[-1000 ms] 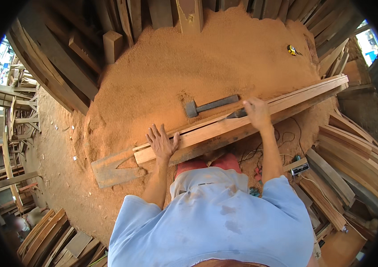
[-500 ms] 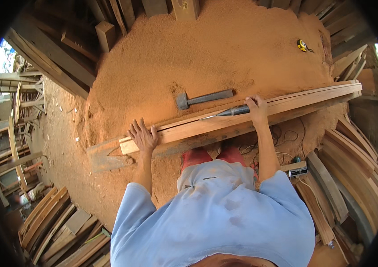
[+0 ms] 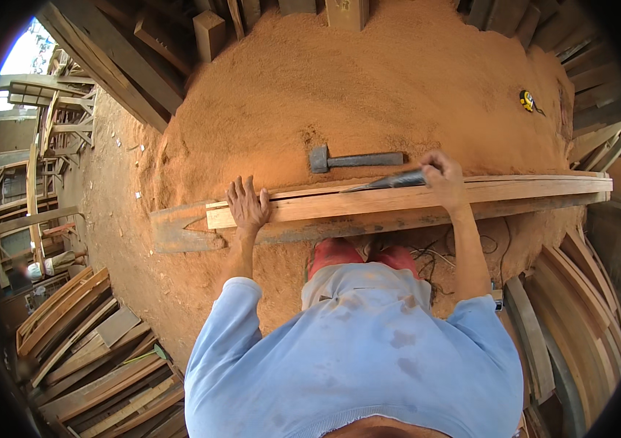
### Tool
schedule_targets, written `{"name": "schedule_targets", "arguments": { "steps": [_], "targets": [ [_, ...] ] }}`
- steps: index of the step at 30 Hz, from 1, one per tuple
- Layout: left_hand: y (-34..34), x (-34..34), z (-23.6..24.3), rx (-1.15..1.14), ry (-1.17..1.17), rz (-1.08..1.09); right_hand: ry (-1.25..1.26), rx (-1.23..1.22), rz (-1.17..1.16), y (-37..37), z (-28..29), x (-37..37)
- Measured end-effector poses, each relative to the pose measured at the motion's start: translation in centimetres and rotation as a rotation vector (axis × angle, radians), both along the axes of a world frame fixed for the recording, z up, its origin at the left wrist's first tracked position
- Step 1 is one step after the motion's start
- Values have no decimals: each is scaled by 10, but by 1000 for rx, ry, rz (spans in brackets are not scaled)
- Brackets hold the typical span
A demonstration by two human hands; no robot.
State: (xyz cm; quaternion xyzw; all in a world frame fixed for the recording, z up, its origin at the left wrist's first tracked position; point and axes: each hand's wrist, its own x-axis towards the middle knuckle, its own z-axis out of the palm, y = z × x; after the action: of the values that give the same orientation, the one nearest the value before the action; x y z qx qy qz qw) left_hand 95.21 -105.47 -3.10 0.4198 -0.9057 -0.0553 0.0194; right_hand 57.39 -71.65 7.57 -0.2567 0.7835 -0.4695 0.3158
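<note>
A long reddish wooden beam [image 3: 369, 197] lies across in front of me, with a dark lengthwise gap along its top. It rests on a wider, weathered plank [image 3: 288, 232]. My left hand [image 3: 250, 206] lies flat near the beam's left end, fingers spread and holding nothing. At the beam's middle, my right hand [image 3: 442, 177] is closed around the rear end of a dark, tapering chisel [image 3: 400, 179]. Its narrow tip points left along the gap; whether the tip sits inside is too blurred to tell. Just beyond the beam, a hammer [image 3: 358, 160] rests on the sawdust.
A yellow and black tape measure [image 3: 527, 101] lies at the far right on the sawdust [image 3: 413, 80]. Timber stacks [image 3: 91, 343] stand at the near left, with curved boards [image 3: 573, 321] at the near right. Thick posts [image 3: 113, 58] rise at the far left. Cables [image 3: 438, 257] trail beside my legs.
My view has turned, so the beam looks more level and things sit further right. The right hand keeps hold of the chisel and looks blurred now. The left hand stays on the beam.
</note>
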Motion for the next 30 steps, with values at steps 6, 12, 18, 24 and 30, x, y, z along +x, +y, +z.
{"name": "schedule_targets", "arguments": {
  "steps": [6, 12, 18, 24, 30],
  "targets": [
    [4, 6, -2, 28, -42, -14, 167, 107, -74, 36, -42, 48],
    [0, -1, -2, 52, -52, -12, 530, 22, 169, -12, 112, 54],
    [-2, 2, -18, -69, -81, -84, 485, 91, 24, 29, 104, 20],
    [78, -67, 36, 219, 12, -606, 489, 178, -173, 64, 50, 18],
    [81, -100, 34, 348, -332, -526, 432, 223, -4, 55, 56, 9]
  ]
}}
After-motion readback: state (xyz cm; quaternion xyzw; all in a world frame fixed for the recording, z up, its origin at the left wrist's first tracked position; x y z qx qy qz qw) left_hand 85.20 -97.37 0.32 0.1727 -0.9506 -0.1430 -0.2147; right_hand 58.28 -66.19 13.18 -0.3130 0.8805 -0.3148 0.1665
